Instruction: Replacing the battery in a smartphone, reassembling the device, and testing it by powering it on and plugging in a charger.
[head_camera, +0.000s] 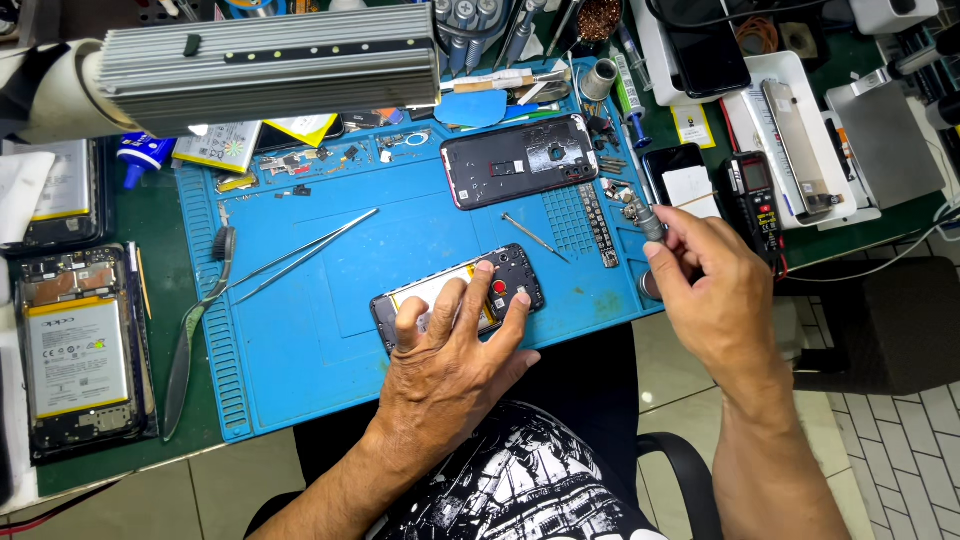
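An opened phone (458, 297), back cover removed, is laid flat and tilted on a blue mat (300, 330), its camera end toward two o'clock. A small silver tool (651, 222) is seen at three o'clock of it, raised.

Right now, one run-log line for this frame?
left hand: pressing opened phone | right hand: gripping small screwdriver | surface: blue mat

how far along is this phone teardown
Done: the back frame is off and lies apart on the blue mat. In hand: the left hand presses the opened phone flat; the right hand holds a small tool. Left: its battery still sits inside.
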